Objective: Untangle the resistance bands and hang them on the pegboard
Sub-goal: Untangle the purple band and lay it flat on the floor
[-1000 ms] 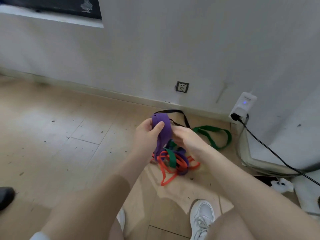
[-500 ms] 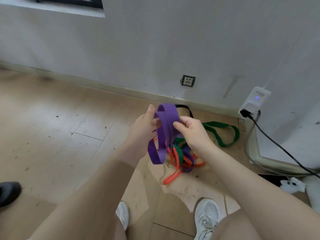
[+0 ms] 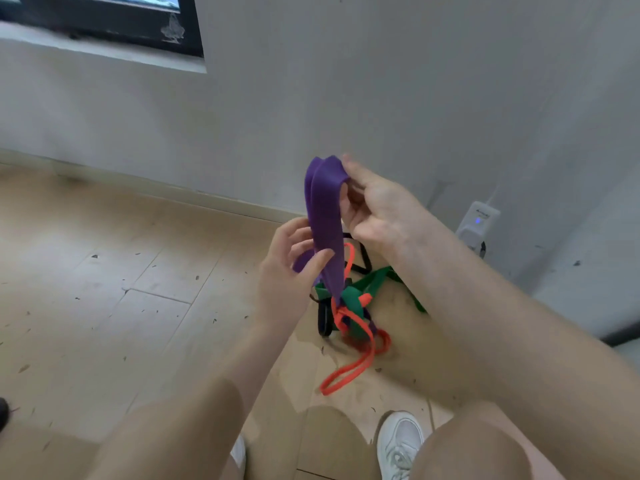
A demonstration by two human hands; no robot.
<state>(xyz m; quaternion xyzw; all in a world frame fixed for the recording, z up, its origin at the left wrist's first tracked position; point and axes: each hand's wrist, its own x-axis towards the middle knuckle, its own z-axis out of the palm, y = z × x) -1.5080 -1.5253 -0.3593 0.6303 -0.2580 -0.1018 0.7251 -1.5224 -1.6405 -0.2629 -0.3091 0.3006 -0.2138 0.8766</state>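
Observation:
A wide purple band [image 3: 325,216] hangs folded over the fingers of my right hand [image 3: 375,209], which holds its top loop raised in front of the wall. My left hand [image 3: 289,271] grips the same purple band lower down, thumb across it. Below them the band runs into a knot with a green band [image 3: 353,296], an orange band [image 3: 349,372] and a black band [image 3: 325,320]. The tangle's lower part rests on the wooden floor. No pegboard is in view.
A white plug-in device [image 3: 478,220] with a blue light and black cable sits on the wall at right. My white shoe [image 3: 398,441] stands below the tangle. A dark window frame [image 3: 114,26] is at upper left.
My right hand has lifted the purple band's loop much higher, pulling the tangle partly off the floor. My left hand has slid down the band. The camera has tilted up.

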